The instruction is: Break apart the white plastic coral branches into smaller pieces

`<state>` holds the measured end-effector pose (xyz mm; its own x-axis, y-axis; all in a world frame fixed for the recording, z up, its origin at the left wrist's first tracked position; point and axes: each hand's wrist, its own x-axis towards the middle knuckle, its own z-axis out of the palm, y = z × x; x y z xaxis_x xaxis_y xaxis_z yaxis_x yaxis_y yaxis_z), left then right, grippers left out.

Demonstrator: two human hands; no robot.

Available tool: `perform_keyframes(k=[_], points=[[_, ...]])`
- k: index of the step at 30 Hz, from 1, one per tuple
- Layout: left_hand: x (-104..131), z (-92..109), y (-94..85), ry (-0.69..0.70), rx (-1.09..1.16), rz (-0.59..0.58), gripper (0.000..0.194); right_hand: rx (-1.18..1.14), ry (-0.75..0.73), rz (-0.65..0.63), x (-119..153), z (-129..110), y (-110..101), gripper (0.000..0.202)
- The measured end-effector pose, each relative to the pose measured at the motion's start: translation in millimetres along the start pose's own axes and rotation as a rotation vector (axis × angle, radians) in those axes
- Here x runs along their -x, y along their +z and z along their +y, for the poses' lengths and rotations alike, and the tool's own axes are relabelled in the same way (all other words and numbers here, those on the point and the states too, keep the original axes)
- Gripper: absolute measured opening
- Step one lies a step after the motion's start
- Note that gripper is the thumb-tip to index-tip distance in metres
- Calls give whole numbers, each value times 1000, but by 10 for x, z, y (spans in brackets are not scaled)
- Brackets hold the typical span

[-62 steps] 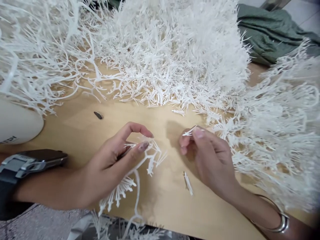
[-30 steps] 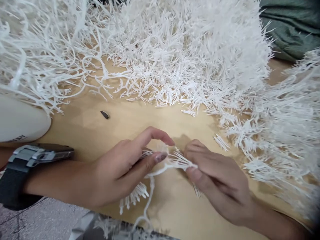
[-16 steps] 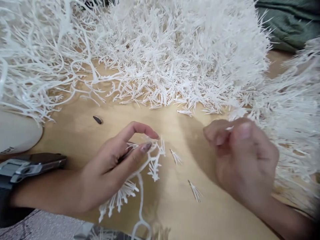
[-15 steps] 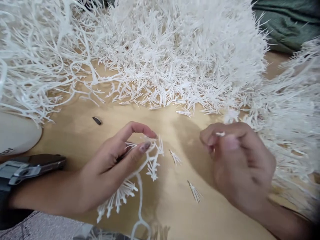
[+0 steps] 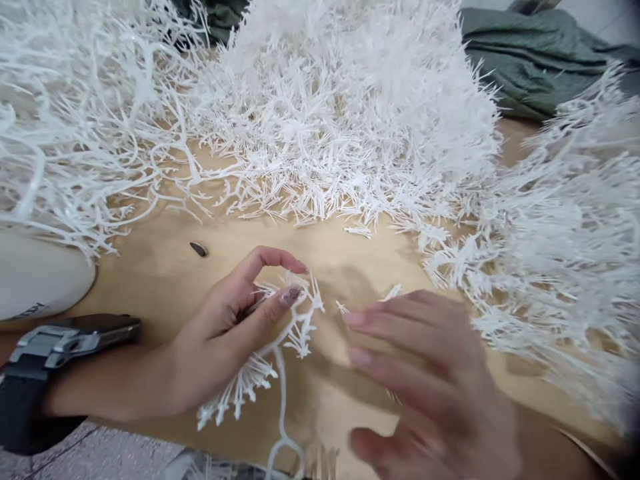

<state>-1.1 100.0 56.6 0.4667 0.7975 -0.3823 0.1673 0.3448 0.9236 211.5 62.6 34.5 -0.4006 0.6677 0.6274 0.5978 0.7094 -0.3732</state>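
Observation:
Between the thumb and fingers of my left hand is a white branched plastic sprue, its stem hanging toward the table's front edge. Clusters of thin white plastic sprigs fan out from its branches. My right hand, a little blurred, hovers to the right of the sprue with fingers apart and nothing visible in them. A loose white sprig peeks out by its fingertips, and another small white piece shows just behind the hand.
A large heap of white sprigs covers the back of the wooden table. Tangled bare sprues lie at left, more white branches at right. A white container, a dark seed-like piece and green cloth are also around.
My right hand has gone from a closed pinch with a small white bit to spread fingers, moving down and left. My left hand keeps its hold on the sprue. The view has shifted slightly.

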Motion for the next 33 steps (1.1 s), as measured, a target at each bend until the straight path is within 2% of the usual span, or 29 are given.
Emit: perform_keyframes(k=[2,4,10,15,17,19,22,24,25,29,33], points=[[25,23,17,-6,-45,-34,37,115,-114,-28,-7,-57,37,44],[63,42,40,23,-97,-54,38,199,-141,-23,-34,-73,75,49],[100,15,47,88,-36,-6,33,439,-339,14,-161,44,100,38],[-21,25,5,109,67,129,35,592,-358,-1,-470,336,246,30],[-53,47,-1,130,98,181,35,576,-368,1,-584,463,293,35],[-64,57,-8,141,132,197,34,462,-340,8,-625,519,286,36],[-58,37,-22,133,146,156,35,129,-122,102,-534,417,191,20],[-46,14,-29,123,124,123,36,-33,46,169,-426,264,128,20],[-38,4,-30,118,109,104,37,-51,84,168,-377,182,115,23],[-7,-21,-20,139,21,0,42,114,18,11,-295,-65,207,41],[28,-36,-21,184,-114,-82,39,137,-56,-61,-283,-105,299,18]])
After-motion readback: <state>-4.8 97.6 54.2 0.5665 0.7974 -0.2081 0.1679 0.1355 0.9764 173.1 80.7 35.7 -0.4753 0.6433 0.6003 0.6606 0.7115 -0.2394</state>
